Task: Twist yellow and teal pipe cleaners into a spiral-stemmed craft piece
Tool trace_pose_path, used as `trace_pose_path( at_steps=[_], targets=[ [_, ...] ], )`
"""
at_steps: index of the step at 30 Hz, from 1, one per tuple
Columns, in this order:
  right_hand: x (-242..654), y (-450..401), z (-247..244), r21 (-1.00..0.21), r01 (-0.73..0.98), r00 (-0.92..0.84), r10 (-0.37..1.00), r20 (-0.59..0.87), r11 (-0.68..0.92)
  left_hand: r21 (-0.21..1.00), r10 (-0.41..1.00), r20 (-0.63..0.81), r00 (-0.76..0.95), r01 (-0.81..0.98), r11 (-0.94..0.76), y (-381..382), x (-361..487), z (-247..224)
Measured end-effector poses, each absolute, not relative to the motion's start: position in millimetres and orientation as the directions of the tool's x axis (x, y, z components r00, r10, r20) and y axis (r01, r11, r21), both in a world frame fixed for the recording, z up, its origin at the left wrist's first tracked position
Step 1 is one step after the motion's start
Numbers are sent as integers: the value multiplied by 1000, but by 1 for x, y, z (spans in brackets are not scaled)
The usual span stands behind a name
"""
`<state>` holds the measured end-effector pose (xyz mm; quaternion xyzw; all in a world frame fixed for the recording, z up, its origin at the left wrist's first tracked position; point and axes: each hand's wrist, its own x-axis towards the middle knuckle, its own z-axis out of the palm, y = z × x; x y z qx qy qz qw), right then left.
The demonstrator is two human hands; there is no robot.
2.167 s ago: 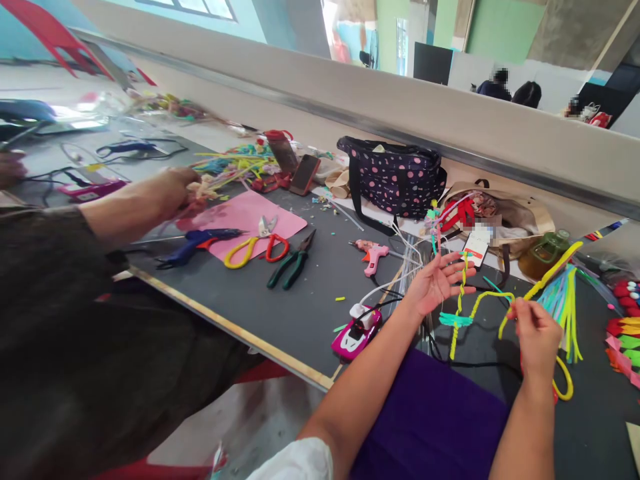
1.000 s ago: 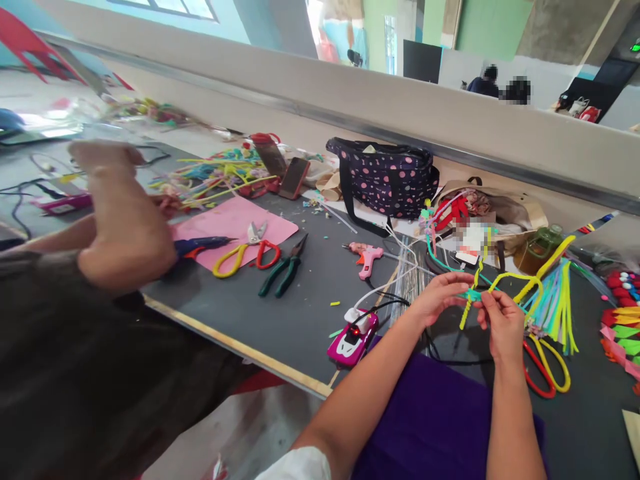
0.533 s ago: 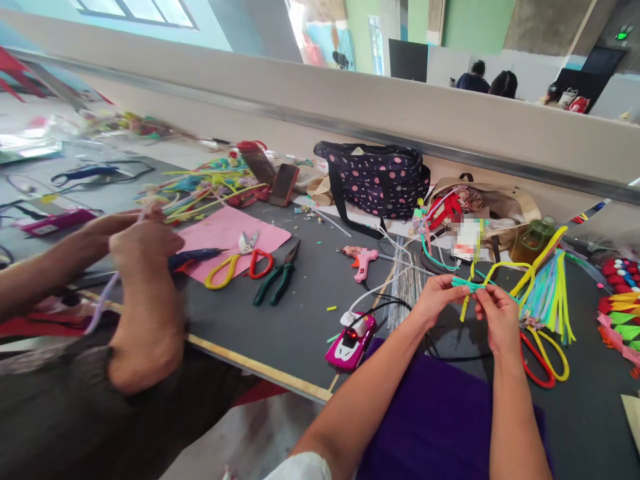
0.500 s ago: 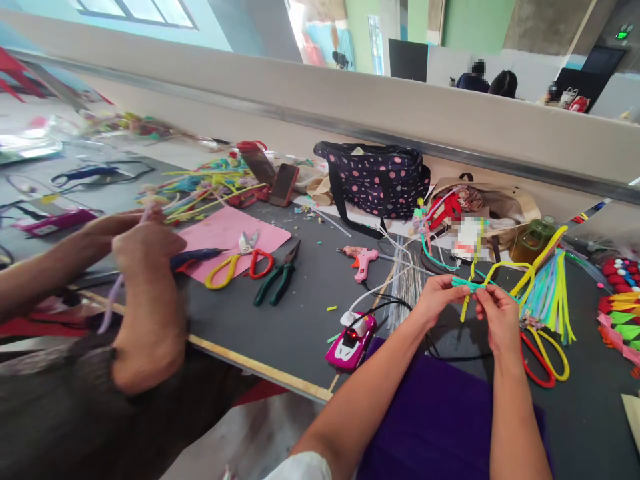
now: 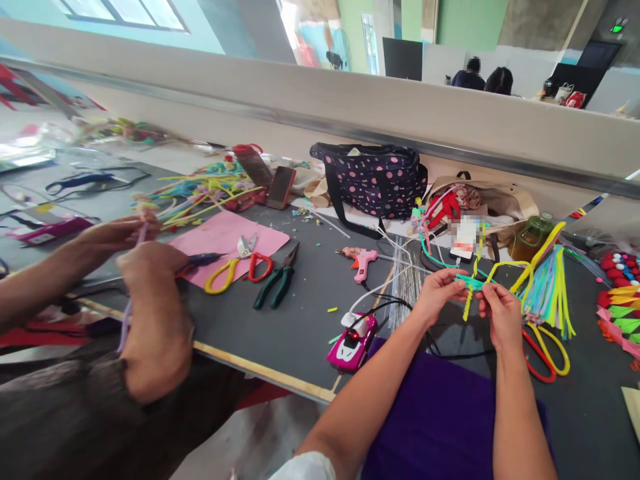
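Between my fingertips, above the dark table, a teal pipe cleaner point(image 5: 471, 283) runs sideways, crossed by a twisted yellow pipe cleaner point(image 5: 467, 310) that hangs below it. My left hand point(image 5: 441, 295) pinches the teal piece at its left end. Thumb and fingers of my right hand point(image 5: 503, 312) close on its right end, where the curled fingers hide part of it. A bundle of pastel pipe cleaners point(image 5: 549, 290) lies just right of my right hand. Scissors with red and yellow handles point(image 5: 549, 353) rest by my right wrist.
A pink glue gun point(image 5: 362, 261), magenta power strip point(image 5: 353, 343) and green pliers point(image 5: 277, 279) lie left of my arms. Behind stand a patterned bag point(image 5: 377, 179) and a green bottle point(image 5: 533, 237). At left, a co-worker's arms point(image 5: 155, 313) hold a lilac strand near a pink sheet point(image 5: 220, 230).
My fingertips have drawn slightly apart, so more of the teal pipe cleaner shows between them. The co-worker's forearm has shifted a little, and the view has moved slightly.
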<state>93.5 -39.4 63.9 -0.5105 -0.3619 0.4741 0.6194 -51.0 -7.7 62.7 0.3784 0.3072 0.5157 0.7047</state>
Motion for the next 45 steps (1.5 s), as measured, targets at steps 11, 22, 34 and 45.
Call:
trace_pose_path(
  at_steps=[11, 22, 34, 45],
  targets=[
    [93, -38, 61, -974, -212, 297, 955, 15, 82, 852, 985, -61, 161, -506, 135, -8, -41, 55],
    [95, -36, 59, -976, -193, 344, 938, 24, 96, 811, 972, -116, 206, -545, 212, -11, -37, 53],
    [91, -41, 61, -998, -21, 91, 994, -59, -57, 846, 993, -92, 70, -521, 115, -8, -42, 54],
    [92, -39, 49, -995, 102, 48, 999, 21, 16, 872, 995, -55, 87, -480, 90, -5, -47, 56]
  ],
)
